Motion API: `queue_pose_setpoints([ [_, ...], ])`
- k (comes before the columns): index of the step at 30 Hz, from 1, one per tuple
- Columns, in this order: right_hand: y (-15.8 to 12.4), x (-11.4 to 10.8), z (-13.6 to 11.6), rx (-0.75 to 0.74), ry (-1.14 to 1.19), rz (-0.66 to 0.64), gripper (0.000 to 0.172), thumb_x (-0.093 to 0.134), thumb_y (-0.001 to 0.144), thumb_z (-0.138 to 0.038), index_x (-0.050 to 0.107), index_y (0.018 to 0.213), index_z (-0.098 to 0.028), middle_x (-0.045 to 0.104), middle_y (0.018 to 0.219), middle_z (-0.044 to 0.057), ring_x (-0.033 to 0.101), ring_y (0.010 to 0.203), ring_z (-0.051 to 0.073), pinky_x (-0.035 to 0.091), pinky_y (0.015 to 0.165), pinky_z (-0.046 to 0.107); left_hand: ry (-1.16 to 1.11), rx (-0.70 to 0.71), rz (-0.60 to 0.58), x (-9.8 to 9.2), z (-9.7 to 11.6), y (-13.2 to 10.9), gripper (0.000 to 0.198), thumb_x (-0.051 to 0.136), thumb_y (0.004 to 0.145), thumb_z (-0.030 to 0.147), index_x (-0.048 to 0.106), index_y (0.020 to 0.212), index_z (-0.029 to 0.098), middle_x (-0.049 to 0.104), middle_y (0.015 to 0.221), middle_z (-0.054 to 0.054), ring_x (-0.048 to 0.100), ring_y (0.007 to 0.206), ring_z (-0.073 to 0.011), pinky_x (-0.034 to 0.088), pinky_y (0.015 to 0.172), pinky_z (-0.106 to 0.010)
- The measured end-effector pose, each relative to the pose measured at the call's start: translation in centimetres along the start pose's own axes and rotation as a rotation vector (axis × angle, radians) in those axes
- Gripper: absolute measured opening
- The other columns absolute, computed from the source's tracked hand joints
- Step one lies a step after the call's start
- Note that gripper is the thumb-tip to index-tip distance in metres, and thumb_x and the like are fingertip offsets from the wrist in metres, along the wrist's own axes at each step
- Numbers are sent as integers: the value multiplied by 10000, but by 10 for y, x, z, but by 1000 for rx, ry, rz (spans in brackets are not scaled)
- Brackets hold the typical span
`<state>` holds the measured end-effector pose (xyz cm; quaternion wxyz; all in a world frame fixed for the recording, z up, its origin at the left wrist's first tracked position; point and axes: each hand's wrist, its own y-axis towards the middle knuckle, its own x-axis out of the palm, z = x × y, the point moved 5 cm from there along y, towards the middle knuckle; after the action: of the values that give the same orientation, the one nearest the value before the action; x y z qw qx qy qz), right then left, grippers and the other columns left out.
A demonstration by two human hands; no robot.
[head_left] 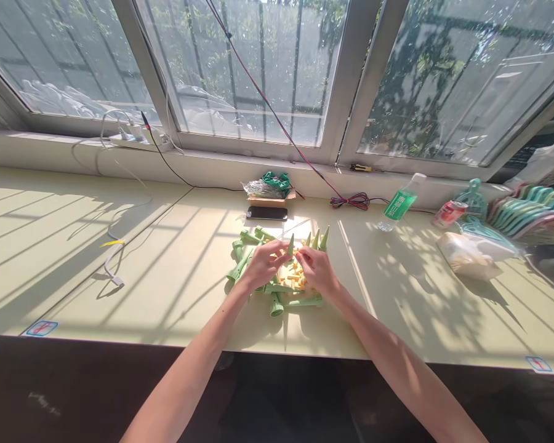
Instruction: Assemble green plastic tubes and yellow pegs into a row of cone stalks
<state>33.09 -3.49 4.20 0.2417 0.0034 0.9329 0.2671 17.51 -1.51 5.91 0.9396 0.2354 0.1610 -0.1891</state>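
My left hand (266, 263) is closed, its fingertips on a green pointed plastic spike (290, 244) held tip up. Close beside it, my right hand (317, 268) is pinched; whatever sits between its fingertips is too small to make out. Several more green spikes (324, 239) stand upright just beyond my right hand. Under and between both hands lie small yellow plastic pieces (295, 280). Around my left hand and in front are green hollow tube-like parts (276, 304), lying at various angles. My hands partly cover the pile.
A black phone (266, 213) lies behind the pile, with a small cardboard box (270, 200) beyond it. To the right are a green-labelled bottle (399, 206), a red can (449, 213), a plastic bag (468, 255) and hangers (529, 212). A white cable (113, 274) lies left.
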Motion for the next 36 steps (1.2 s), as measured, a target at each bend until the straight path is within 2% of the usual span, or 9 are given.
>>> queue_pose_setpoints([
  [7,0,8,14,247,181,-68,470,445,968,-465,356,572,-228,330,496,-44,331,450,109,248,452,264,62,58,-11,1,3,0,263,589,930,330,745,1099,202,668,1002,-77,641,873,-187,595,772,-316],
  [12,-1,12,19,290,192,-94,536,400,987,-552,274,566,-245,261,469,-49,285,413,115,218,419,280,59,60,-25,2,4,-1,254,576,935,317,745,1105,234,670,1003,-69,642,856,-185,598,777,-318],
  [16,2,9,14,248,120,-74,547,375,1003,-548,280,561,-240,294,482,-35,309,440,123,231,446,287,46,45,-1,2,-1,-1,281,584,926,332,709,1146,211,680,1006,-68,624,763,-155,600,731,-311],
  [21,4,4,6,123,10,-51,478,379,1019,-477,413,619,-217,413,542,-22,388,506,126,288,502,275,-20,-43,34,0,-9,0,319,640,889,405,701,1091,165,701,963,-80,661,776,-178,580,629,-271],
  [25,3,0,-1,14,20,-31,245,476,988,-411,577,933,-195,568,683,-13,501,551,122,392,535,248,-82,-151,80,-4,-14,1,355,676,858,448,707,1059,158,725,885,-69,668,751,-185,547,575,-253],
  [28,3,-2,-5,-39,46,-36,238,538,962,-368,609,1114,-199,676,892,40,614,675,139,483,601,251,-173,-240,99,-6,-18,1,401,700,840,466,705,1083,147,737,881,-72,646,678,-162,523,556,-255],
  [31,4,-3,-5,-50,66,-36,237,557,958,-343,640,1138,-213,710,1024,68,655,785,161,520,647,268,-240,-307,116,-7,-20,0,452,732,810,485,708,1096,136,745,893,-83,638,654,-155,509,547,-259],
  [36,3,-2,1,-70,85,-11,227,571,959,-373,677,1074,-209,728,1062,81,676,806,175,547,676,298,-269,-325,114,-8,-24,1,512,763,774,506,715,1116,128,763,985,-120,695,821,-215,564,665,-305],
])
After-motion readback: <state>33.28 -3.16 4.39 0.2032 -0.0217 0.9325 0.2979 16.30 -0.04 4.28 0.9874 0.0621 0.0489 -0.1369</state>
